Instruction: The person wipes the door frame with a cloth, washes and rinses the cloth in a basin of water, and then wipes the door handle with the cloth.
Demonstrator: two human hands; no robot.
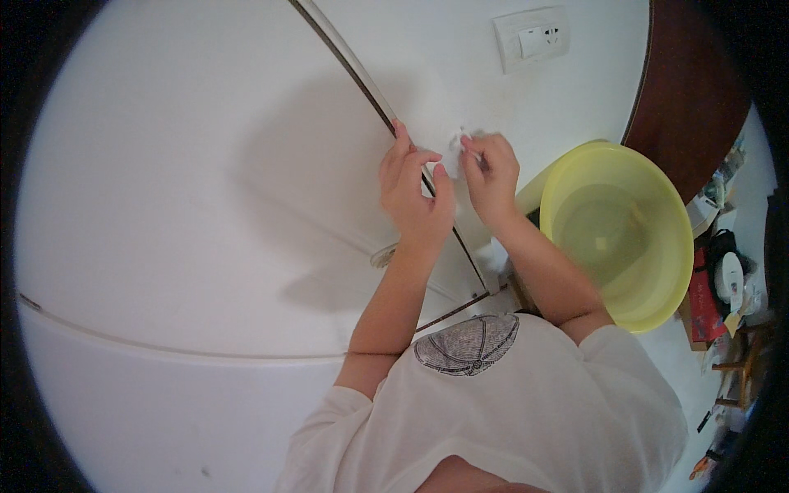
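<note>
Two smooth white surfaces (185, 185) meet at a long strip with a dark seam (357, 77). My left hand (419, 185) rests at this seam, its fingertips against the strip. The thumb and index finger stand apart with nothing visible between them. To its right, my right hand (493, 169) pinches a small white piece (462, 137) between thumb and forefinger, close to the white wall (474, 86). What the piece is cannot be made out. Partly behind my left forearm is a small light-coloured fitting (383, 255).
A large yellow plastic tub (681, 246) stands beside my right forearm. Above it, a wall plate (530, 38) carries a switch and a socket. A dark brown panel (690, 80) lies at the upper right. Boxes (703, 302) and a wooden stool (743, 370) crowd the right edge.
</note>
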